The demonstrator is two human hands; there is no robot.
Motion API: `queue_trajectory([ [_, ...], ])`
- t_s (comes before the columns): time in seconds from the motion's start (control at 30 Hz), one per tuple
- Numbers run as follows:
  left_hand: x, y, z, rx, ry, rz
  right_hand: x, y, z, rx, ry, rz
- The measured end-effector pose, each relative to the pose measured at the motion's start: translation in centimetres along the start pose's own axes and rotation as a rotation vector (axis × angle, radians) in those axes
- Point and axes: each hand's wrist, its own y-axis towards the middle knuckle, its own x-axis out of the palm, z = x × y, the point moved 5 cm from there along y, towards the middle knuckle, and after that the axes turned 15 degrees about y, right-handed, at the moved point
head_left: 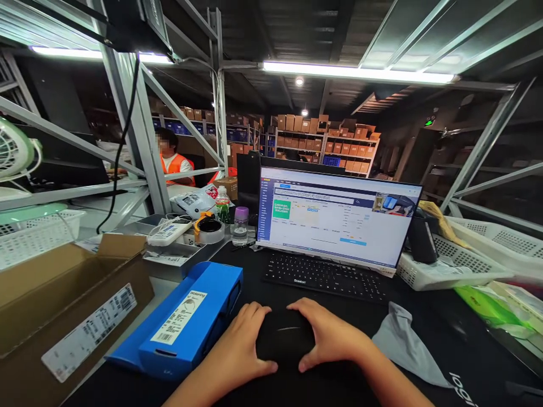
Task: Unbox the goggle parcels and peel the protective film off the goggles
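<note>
My left hand (pixel 237 345) and my right hand (pixel 328 336) curve round a small black rounded object (pixel 285 342) lying on the black desk mat (pixel 428 322), one hand at each side and touching it. The fingers of both are bent against its edges. A blue flat box (pixel 186 319) with a white label lies just left of my left hand. A black keyboard (pixel 324 277) sits right behind the hands, under a lit monitor (pixel 337 215).
An open cardboard box (pixel 63 305) stands at the left. A grey cloth (pixel 401 342) lies to the right, with white baskets (pixel 462 254) beyond. A tape roll (pixel 209 229), small bottles (pixel 240 225) and a handheld device (pixel 169 230) sit behind the blue box. A person in an orange vest (pixel 176 161) sits far back.
</note>
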Motion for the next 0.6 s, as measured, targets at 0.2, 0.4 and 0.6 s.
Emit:
queue_trajectory([
  [0.2,-0.2,0.9,-0.4,-0.039,-0.017,0.096,-3.4,-1.8,2.7,0.27,-0.051,-0.043],
  [0.4,-1.2,1.3,-0.8,-0.051,-0.009,0.108,-2.9,-0.6,2.9,0.266,-0.09,0.062],
  [0.6,-1.4,0.7,0.2,-0.042,0.064,0.026,-1.2,0.0,4.3,0.321,-0.167,0.085],
])
